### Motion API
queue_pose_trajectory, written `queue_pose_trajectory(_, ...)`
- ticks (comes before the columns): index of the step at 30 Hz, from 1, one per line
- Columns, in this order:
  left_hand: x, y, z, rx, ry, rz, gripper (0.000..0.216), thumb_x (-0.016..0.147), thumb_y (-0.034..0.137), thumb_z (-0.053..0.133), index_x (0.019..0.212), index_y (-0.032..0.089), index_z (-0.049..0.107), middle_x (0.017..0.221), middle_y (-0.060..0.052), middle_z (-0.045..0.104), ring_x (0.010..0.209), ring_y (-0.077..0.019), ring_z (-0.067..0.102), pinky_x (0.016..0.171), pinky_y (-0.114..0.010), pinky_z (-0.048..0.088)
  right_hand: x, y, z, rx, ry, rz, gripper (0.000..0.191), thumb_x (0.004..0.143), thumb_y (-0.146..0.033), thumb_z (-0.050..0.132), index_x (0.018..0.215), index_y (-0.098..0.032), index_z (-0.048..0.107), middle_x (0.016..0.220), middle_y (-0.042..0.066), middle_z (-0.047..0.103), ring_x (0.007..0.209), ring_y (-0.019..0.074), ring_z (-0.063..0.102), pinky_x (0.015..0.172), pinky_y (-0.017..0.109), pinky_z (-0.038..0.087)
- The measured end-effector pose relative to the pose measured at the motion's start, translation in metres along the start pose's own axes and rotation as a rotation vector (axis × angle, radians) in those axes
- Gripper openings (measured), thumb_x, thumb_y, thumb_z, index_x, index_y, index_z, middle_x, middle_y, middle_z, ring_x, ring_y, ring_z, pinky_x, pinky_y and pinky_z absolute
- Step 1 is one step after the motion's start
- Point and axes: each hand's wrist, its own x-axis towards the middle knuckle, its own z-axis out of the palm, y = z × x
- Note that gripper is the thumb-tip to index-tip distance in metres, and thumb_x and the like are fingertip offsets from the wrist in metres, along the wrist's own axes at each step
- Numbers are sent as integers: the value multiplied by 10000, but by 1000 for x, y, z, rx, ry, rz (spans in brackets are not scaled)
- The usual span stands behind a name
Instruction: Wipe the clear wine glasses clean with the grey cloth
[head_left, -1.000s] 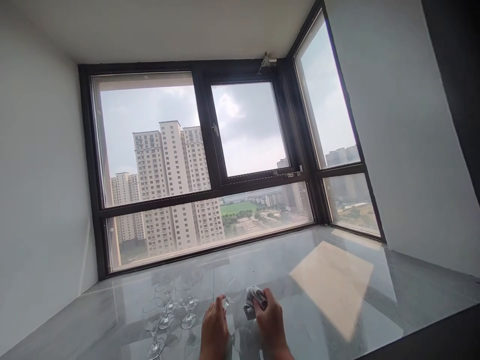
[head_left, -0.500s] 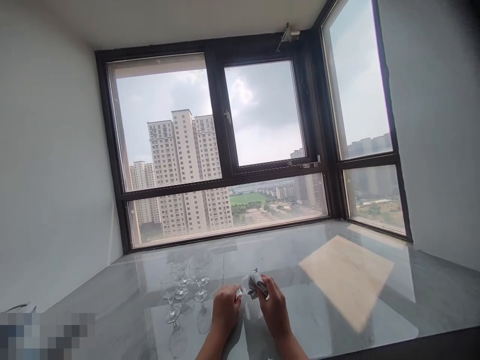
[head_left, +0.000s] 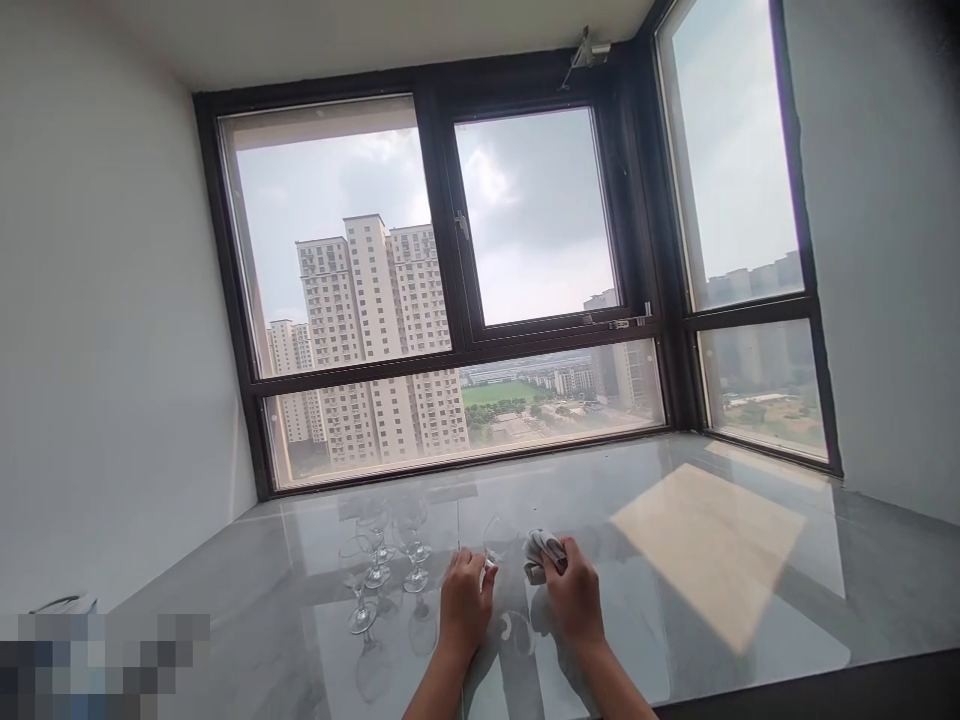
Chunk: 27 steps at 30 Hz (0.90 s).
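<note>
My left hand [head_left: 466,600] is closed around the stem of a clear wine glass [head_left: 497,541], whose bowl shows just past my thumb. The stem is mostly hidden by my fingers. In my right hand [head_left: 576,590] is a bunched grey-and-white cloth [head_left: 541,556], a short gap to the right of the glass. Left of my hands, several similar stemmed glasses stand upright in a cluster, the closest being a clear glass [head_left: 361,600]. Their bowls are faint against the shiny surface.
The glossy grey stone sill [head_left: 600,620] reflects the glasses and my hands. Behind it rise dark-framed windows [head_left: 450,365], with white walls [head_left: 120,350] at both sides. A sunlit patch [head_left: 712,550] lies to the right. Something at lower left is blurred out by pixels.
The cloth has come away from the glass toward the right, so the glass bowl now shows. My left hand still grips the glass. The view has shifted slightly.
</note>
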Motion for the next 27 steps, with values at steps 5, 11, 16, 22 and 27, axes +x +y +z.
queue_pose_trajectory(5,1,-2,2,-34,-28,-64,279,1008,271,435,848,215,657,866,-79,694,886,-247,640,767,-319,435,0,1,0,-8,-10,8,253,876,-520,499,809,-277,528,741,72,701,694,262,658,662,339,461)
queue_pose_trajectory(11,6,-8,6,-40,-44,-157,285,1004,282,447,794,220,629,847,-67,710,829,-223,660,721,-298,406,1,1,0,0,-43,33,152,834,-431,520,801,-283,526,738,53,706,693,255,655,661,337,462)
queue_pose_trajectory(16,9,-10,6,-124,-64,-199,284,984,294,495,741,214,616,753,-44,704,771,-197,658,694,-275,373,2,5,2,-11,-83,47,137,814,-413,531,823,-277,543,775,68,724,729,268,670,681,345,463)
queue_pose_trajectory(22,10,-16,12,-212,-67,-195,325,974,322,470,739,197,657,667,-27,677,641,-175,610,624,-269,343,0,6,3,-21,-134,37,135,835,-410,525,796,-281,519,764,54,716,717,249,674,652,315,451)
queue_pose_trajectory(27,13,-27,24,-374,-141,-144,349,937,230,456,1136,180,739,1013,-84,791,936,-219,714,830,-292,471,-2,4,5,-126,-237,18,80,849,-307,507,780,-288,471,744,18,703,712,225,657,657,289,409)
